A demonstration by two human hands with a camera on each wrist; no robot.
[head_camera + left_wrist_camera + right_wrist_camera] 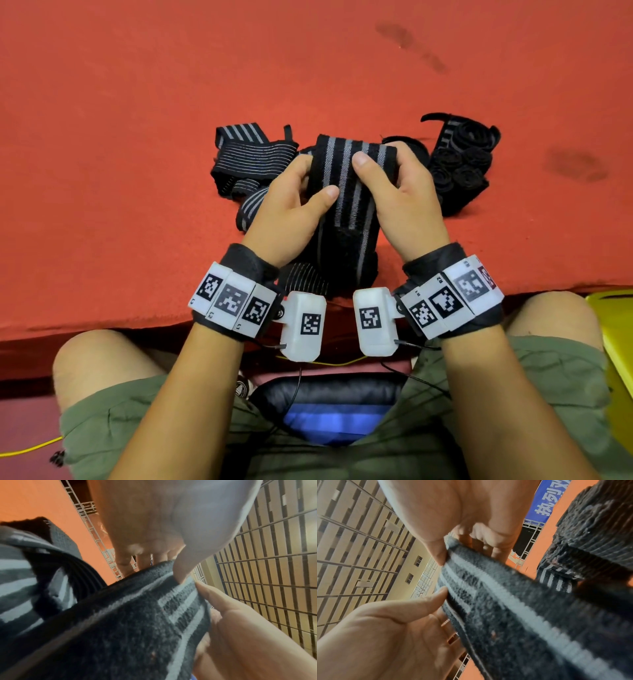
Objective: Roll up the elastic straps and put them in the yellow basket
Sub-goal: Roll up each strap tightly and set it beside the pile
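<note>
Head view: the strap (346,185) sits mid-frame, long axis running from the top of the frame down toward the wrists. The left hand (294,202) and right hand (394,195) flank its upper end, thumbs on top, fingers curled behind. The basket (616,329) shows at the right edge, nearer the right hand.

Left wrist view: the strap (137,615) is pinched at its end, lower right.

Right wrist view: thumbs clamp the strap (488,595) near centre.

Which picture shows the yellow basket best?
The head view is the only one showing it: the yellow basket peeks in at the right edge, beside the person's knee, mostly cut off. Both wrist views miss it; they show only the striped strap gripped by the left hand and right hand.
</note>
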